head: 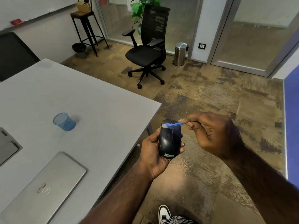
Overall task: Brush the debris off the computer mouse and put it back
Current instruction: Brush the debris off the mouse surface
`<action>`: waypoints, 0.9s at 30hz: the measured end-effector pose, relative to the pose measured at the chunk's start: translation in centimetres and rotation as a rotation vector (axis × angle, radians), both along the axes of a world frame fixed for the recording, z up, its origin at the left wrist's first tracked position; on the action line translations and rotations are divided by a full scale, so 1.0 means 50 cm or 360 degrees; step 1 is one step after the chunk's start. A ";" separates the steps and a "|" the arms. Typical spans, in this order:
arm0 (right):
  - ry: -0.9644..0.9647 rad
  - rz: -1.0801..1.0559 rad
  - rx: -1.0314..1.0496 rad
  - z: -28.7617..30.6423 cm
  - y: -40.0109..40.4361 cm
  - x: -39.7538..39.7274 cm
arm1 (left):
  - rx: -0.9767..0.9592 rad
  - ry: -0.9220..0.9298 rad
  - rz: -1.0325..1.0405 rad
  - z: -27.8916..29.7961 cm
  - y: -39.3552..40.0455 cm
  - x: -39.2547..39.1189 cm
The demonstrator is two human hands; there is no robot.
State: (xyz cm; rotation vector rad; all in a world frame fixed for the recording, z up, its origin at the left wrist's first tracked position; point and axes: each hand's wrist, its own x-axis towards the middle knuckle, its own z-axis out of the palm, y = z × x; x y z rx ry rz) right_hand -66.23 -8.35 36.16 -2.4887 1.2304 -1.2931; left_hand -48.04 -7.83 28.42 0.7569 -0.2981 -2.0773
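A dark blue computer mouse (169, 141) with a Lenovo label is cupped in my left hand (153, 152), held over the floor just right of the table's edge. My right hand (212, 131) pinches a small blue brush (174, 124) between thumb and fingers. The brush's pale bristles rest on the mouse's front left button, near the scroll wheel. Both forearms reach in from the bottom of the view.
A grey table (90, 101) holds a blue mesh cup (64, 121), a closed silver laptop (43, 189) and a cable hatch (8, 146). Beyond stand a black office chair (145, 49), a steel bin (179, 54) and a black stool (88, 28).
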 end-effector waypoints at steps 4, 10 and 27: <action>0.0038 -0.0087 -0.0017 0.000 -0.004 -0.005 | 0.0037 0.0008 0.0017 0.004 0.002 0.006; -0.0002 -0.0054 0.0044 -0.005 -0.003 -0.012 | 0.0094 0.0026 0.0074 0.021 0.007 0.020; -0.1504 -0.0436 0.1635 -0.099 -0.072 0.128 | 0.0453 0.0338 0.0661 0.042 -0.001 0.211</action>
